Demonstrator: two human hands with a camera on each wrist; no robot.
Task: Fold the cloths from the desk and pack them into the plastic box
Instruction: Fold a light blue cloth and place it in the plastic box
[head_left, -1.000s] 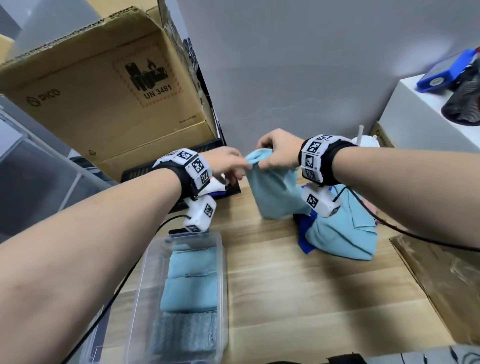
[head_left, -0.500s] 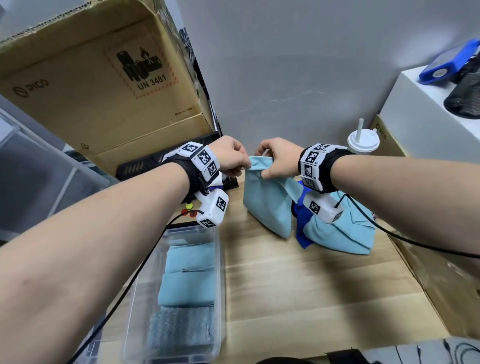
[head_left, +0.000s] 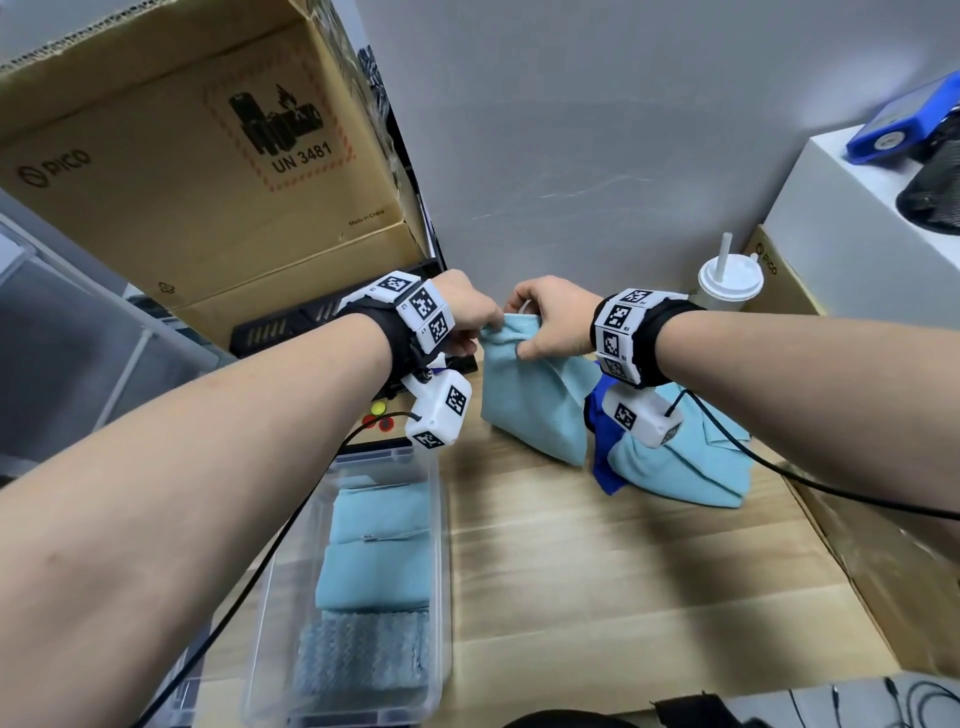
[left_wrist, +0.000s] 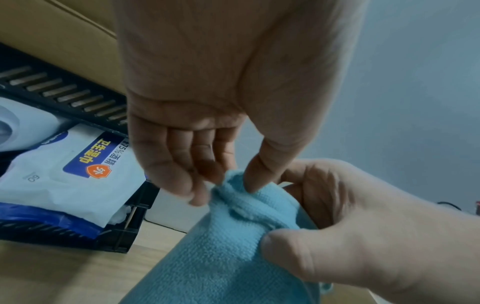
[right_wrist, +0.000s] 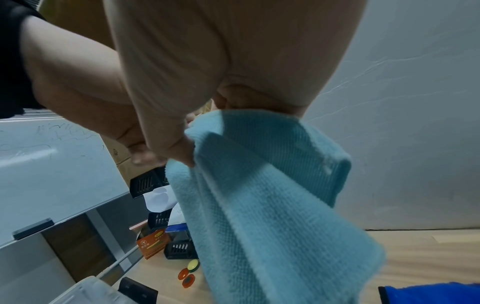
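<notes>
Folding is underway: right hand grips the light-blue terry cloth above the wooden bench, left hand pinching its top edge (corners need spreading next).

Bare desk lies open between plastic box and cloth pile.

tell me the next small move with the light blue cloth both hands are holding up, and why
Probably slide the left hand leftward along the top edge to spread it. Both hands pinch the light blue cloth close together, the right hand beside the left, so it hangs bunched over the desk and cannot be folded neatly yet.
</notes>
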